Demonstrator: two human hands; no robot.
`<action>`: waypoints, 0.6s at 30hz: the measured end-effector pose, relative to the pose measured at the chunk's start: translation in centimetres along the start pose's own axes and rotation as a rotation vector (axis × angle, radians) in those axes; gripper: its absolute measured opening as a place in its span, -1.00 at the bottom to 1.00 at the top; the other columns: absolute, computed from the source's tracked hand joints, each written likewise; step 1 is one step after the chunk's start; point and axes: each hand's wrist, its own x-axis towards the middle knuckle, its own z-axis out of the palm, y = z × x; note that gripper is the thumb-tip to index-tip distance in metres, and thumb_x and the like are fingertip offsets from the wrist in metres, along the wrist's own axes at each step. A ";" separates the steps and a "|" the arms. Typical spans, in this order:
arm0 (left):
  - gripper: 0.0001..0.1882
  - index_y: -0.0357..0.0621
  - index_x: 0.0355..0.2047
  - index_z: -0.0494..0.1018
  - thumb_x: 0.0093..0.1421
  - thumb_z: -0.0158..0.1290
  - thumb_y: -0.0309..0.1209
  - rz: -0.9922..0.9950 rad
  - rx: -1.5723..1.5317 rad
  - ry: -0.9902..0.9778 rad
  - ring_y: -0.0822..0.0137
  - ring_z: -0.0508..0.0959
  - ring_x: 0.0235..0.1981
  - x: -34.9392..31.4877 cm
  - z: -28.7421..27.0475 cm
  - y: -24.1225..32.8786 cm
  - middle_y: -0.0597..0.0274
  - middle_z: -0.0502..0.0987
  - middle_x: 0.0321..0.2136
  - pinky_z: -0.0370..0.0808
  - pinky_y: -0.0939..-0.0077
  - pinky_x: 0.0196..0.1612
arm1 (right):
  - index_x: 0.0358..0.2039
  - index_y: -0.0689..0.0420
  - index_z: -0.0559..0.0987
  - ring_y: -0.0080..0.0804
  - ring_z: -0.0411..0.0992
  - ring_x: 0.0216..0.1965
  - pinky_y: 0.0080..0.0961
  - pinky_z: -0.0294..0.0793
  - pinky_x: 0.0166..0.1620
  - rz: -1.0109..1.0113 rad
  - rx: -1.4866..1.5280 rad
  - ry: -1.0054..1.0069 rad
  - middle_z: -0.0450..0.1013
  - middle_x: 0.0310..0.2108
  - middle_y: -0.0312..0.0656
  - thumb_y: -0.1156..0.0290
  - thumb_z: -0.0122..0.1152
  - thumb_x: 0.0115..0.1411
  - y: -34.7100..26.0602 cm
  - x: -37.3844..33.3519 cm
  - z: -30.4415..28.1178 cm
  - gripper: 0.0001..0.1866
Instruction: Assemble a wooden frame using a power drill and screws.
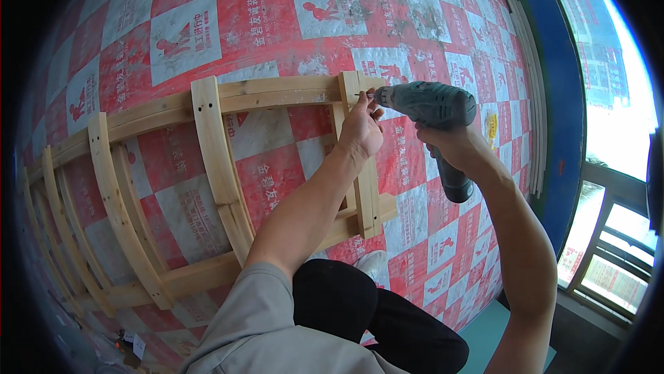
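Note:
A long ladder-like wooden frame lies on the red and white checked floor covering. My left hand pinches a small screw against the frame's end cross-piece. My right hand grips the handle of a dark green cordless drill, held level, its bit pointing left at the screw head.
The red and white protective sheet covers the floor. A blue wall strip and a bright window stand at the right. My knee in black trousers and a white shoe sit below the frame.

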 end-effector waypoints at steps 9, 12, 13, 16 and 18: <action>-0.69 0.40 -0.06 0.50 0.41 -0.13 0.10 -0.040 0.015 0.035 0.50 0.23 -0.22 0.1 -0.3 0.6 0.65 0.35 -0.19 0.07 0.42 -0.13 | -0.27 0.21 0.55 -0.51 0.41 -0.49 -0.40 0.46 -0.38 0.007 -0.008 0.000 0.46 -0.51 -0.26 0.39 0.25 0.09 -0.5 0.2 0.2 -0.78; -0.69 0.40 -0.05 0.50 0.40 -0.13 0.10 -0.045 0.009 0.024 0.50 0.23 -0.22 0.2 -0.4 0.6 0.64 0.35 -0.19 0.07 0.44 -0.14 | -0.27 0.21 0.56 -0.51 0.41 -0.49 -0.40 0.45 -0.38 0.003 -0.009 0.001 0.46 -0.51 -0.27 0.38 0.25 0.09 -0.4 0.4 0.0 -0.78; -0.69 0.39 -0.05 0.50 0.40 -0.13 0.10 -0.051 0.005 0.023 0.50 0.23 -0.22 0.3 -0.3 0.6 0.63 0.35 -0.19 0.07 0.44 -0.14 | -0.27 0.21 0.56 -0.52 0.41 -0.49 -0.40 0.45 -0.39 -0.004 -0.008 0.003 0.46 -0.51 -0.27 0.38 0.25 0.09 -0.3 0.4 -0.1 -0.78; -0.69 0.39 -0.04 0.49 0.40 -0.12 0.11 -0.051 0.016 0.012 0.50 0.23 -0.22 0.3 -0.8 0.9 0.63 0.35 -0.18 0.07 0.43 -0.14 | -0.27 0.20 0.57 -0.53 0.41 -0.50 -0.41 0.44 -0.40 0.036 0.009 -0.027 0.46 -0.52 -0.28 0.39 0.25 0.09 -0.7 0.5 0.0 -0.79; -0.69 0.40 -0.04 0.49 0.39 -0.11 0.11 -0.053 0.025 -0.008 0.50 0.23 -0.22 0.0 -0.4 0.9 0.63 0.35 -0.17 0.08 0.42 -0.13 | -0.28 0.20 0.57 -0.53 0.40 -0.51 -0.41 0.44 -0.40 0.047 0.013 -0.026 0.46 -0.53 -0.29 0.39 0.25 0.10 -0.6 0.8 -0.2 -0.80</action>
